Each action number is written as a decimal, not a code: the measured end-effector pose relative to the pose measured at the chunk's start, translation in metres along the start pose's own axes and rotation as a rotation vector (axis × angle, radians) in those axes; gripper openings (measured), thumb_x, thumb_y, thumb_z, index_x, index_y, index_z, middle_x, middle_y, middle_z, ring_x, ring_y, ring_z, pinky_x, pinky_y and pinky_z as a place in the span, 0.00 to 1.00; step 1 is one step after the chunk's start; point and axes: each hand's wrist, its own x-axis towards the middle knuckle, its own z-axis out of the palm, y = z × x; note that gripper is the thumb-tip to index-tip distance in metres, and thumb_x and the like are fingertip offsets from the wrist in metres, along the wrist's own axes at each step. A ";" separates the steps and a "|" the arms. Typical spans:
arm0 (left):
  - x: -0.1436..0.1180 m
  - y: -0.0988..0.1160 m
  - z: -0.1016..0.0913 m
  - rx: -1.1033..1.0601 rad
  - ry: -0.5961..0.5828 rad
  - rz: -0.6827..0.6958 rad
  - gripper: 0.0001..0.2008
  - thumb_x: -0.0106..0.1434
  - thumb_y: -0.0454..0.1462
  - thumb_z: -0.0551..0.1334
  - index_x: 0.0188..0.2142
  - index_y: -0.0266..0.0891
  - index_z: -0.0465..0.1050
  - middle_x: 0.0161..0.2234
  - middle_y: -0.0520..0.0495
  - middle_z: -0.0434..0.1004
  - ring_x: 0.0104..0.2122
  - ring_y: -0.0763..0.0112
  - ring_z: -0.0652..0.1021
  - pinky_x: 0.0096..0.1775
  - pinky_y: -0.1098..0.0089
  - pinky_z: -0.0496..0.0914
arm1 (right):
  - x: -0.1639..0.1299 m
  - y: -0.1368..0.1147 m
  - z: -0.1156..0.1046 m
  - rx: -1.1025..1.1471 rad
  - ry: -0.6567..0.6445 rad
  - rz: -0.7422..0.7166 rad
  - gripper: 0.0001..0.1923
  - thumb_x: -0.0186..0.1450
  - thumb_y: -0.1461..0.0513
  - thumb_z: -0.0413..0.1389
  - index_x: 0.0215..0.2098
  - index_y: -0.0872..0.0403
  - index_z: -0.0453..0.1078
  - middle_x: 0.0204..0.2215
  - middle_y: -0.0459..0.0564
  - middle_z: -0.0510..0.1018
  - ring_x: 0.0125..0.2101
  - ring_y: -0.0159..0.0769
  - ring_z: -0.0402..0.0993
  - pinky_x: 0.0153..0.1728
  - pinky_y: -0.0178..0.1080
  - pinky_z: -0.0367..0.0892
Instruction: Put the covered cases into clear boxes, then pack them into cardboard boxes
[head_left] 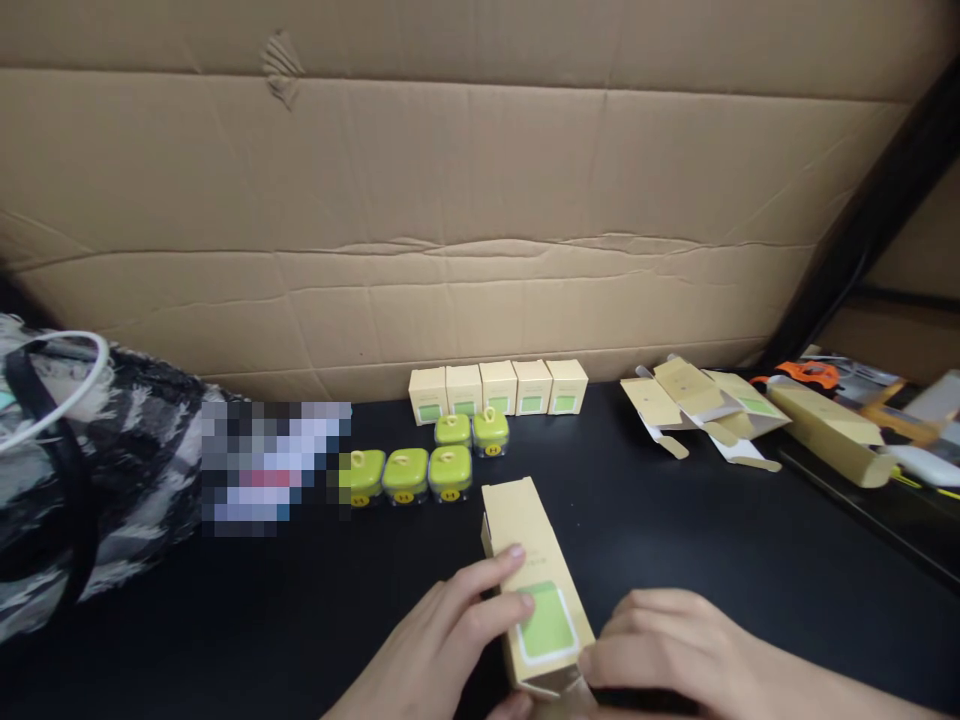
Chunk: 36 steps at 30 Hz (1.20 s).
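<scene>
Cardboard carton point(536, 585), tan with a green label, lies on the black tabletop point(675, 540) under your hands. Your left hand point(442, 640) grasps its left side, fingers point(499, 568) on top; your right hand point(675, 650) clasps its near end.

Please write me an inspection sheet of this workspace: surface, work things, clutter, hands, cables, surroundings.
Surface: black table, dark and matte.
Work things: long carton with a green label, lying flat between both hands; five green jars behind it; row of five small boxes at the cardboard wall.
Clutter: flat cartons and another long box at right; orange tool; patterned bag at left.
Hands: left hand grips the carton's left side; right hand is at its near end.
Cables: white cord on the bag.
Surroundings: cardboard wall behind; black post at right.
</scene>
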 end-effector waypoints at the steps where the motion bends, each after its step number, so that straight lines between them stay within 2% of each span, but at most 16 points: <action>1: -0.001 0.000 0.000 0.011 0.004 -0.003 0.23 0.67 0.42 0.57 0.61 0.49 0.57 0.60 0.41 0.68 0.56 0.64 0.75 0.50 0.70 0.73 | 0.001 0.001 0.000 -0.011 0.039 -0.002 0.21 0.77 0.59 0.35 0.47 0.52 0.70 0.35 0.48 0.83 0.32 0.30 0.79 0.35 0.32 0.71; 5: -0.003 0.002 0.000 0.026 0.000 -0.016 0.23 0.67 0.42 0.55 0.61 0.52 0.58 0.59 0.42 0.69 0.54 0.61 0.76 0.50 0.67 0.74 | -0.005 0.007 0.012 -0.051 0.188 -0.011 0.21 0.77 0.59 0.38 0.42 0.51 0.72 0.32 0.46 0.82 0.29 0.29 0.78 0.32 0.33 0.69; 8: -0.002 0.002 -0.001 0.024 0.002 0.000 0.24 0.67 0.39 0.55 0.61 0.50 0.58 0.60 0.42 0.68 0.56 0.62 0.75 0.52 0.67 0.73 | -0.010 0.009 0.015 -0.053 0.164 0.001 0.17 0.76 0.59 0.42 0.43 0.50 0.73 0.33 0.47 0.81 0.30 0.30 0.78 0.34 0.33 0.70; 11: -0.002 0.001 -0.002 0.008 0.011 0.023 0.24 0.66 0.38 0.56 0.61 0.49 0.58 0.60 0.41 0.67 0.57 0.63 0.73 0.53 0.68 0.72 | -0.007 0.005 0.008 -0.042 0.147 0.031 0.14 0.75 0.59 0.45 0.43 0.51 0.73 0.33 0.48 0.81 0.30 0.30 0.78 0.35 0.33 0.71; 13: -0.001 0.003 -0.004 -0.011 -0.023 0.025 0.25 0.65 0.39 0.58 0.61 0.49 0.58 0.61 0.41 0.66 0.58 0.62 0.72 0.53 0.68 0.71 | -0.002 0.001 0.001 -0.033 0.100 0.070 0.14 0.75 0.60 0.46 0.43 0.52 0.73 0.33 0.49 0.80 0.31 0.31 0.78 0.36 0.33 0.72; 16: 0.000 0.010 -0.008 -0.023 -0.075 -0.065 0.30 0.62 0.41 0.65 0.61 0.54 0.57 0.62 0.45 0.65 0.59 0.62 0.71 0.55 0.68 0.69 | 0.004 -0.003 -0.006 -0.018 0.038 0.108 0.11 0.74 0.61 0.48 0.44 0.53 0.72 0.34 0.50 0.80 0.32 0.30 0.78 0.37 0.33 0.73; 19: 0.001 0.016 -0.012 0.010 -0.067 -0.173 0.29 0.62 0.41 0.66 0.60 0.59 0.58 0.61 0.50 0.67 0.59 0.65 0.71 0.56 0.68 0.68 | 0.006 -0.005 -0.007 -0.005 0.067 0.102 0.09 0.73 0.61 0.50 0.44 0.54 0.71 0.33 0.50 0.80 0.32 0.30 0.79 0.37 0.31 0.73; 21: 0.002 0.016 -0.013 0.026 -0.063 -0.147 0.26 0.64 0.46 0.62 0.60 0.59 0.59 0.60 0.50 0.69 0.58 0.66 0.72 0.55 0.69 0.70 | 0.006 -0.004 -0.006 0.000 0.069 0.113 0.09 0.73 0.61 0.50 0.43 0.54 0.72 0.32 0.50 0.79 0.32 0.30 0.79 0.35 0.30 0.73; 23: 0.002 0.012 -0.014 0.018 -0.050 -0.064 0.24 0.65 0.50 0.58 0.59 0.55 0.60 0.59 0.47 0.70 0.57 0.66 0.73 0.53 0.70 0.71 | 0.005 -0.003 -0.002 0.008 0.069 0.129 0.09 0.73 0.61 0.49 0.43 0.53 0.71 0.33 0.50 0.79 0.32 0.30 0.79 0.34 0.30 0.73; 25: 0.004 0.008 -0.014 0.004 -0.043 0.005 0.22 0.67 0.49 0.55 0.59 0.51 0.62 0.59 0.45 0.71 0.57 0.66 0.74 0.52 0.71 0.72 | 0.004 -0.002 0.001 0.026 0.099 0.155 0.08 0.73 0.60 0.49 0.46 0.53 0.68 0.34 0.50 0.79 0.33 0.30 0.78 0.35 0.30 0.73; 27: 0.005 0.005 -0.014 -0.015 -0.048 0.017 0.20 0.68 0.46 0.55 0.58 0.49 0.63 0.59 0.45 0.71 0.57 0.68 0.73 0.54 0.72 0.70 | 0.004 -0.001 0.003 0.042 0.118 0.202 0.11 0.73 0.58 0.49 0.50 0.54 0.65 0.35 0.51 0.78 0.33 0.30 0.77 0.34 0.30 0.73; 30: 0.008 0.004 -0.015 -0.039 -0.057 0.001 0.18 0.69 0.43 0.54 0.58 0.49 0.63 0.59 0.45 0.70 0.58 0.68 0.73 0.54 0.72 0.69 | 0.005 0.000 0.005 0.010 0.100 0.258 0.13 0.74 0.55 0.48 0.48 0.53 0.69 0.31 0.50 0.75 0.29 0.30 0.75 0.27 0.30 0.71; 33: 0.008 0.005 -0.015 -0.092 -0.049 -0.002 0.19 0.68 0.42 0.56 0.58 0.50 0.64 0.58 0.45 0.71 0.57 0.65 0.73 0.54 0.71 0.71 | 0.006 0.000 0.007 0.016 0.105 0.238 0.14 0.75 0.57 0.46 0.42 0.54 0.71 0.23 0.45 0.74 0.22 0.28 0.71 0.23 0.30 0.65; 36: 0.008 0.008 -0.015 -0.163 -0.043 -0.038 0.20 0.67 0.44 0.57 0.58 0.53 0.63 0.58 0.45 0.71 0.58 0.63 0.73 0.54 0.69 0.70 | 0.006 0.000 0.011 0.048 0.110 0.207 0.14 0.76 0.60 0.45 0.41 0.55 0.70 0.19 0.43 0.74 0.18 0.27 0.69 0.22 0.31 0.61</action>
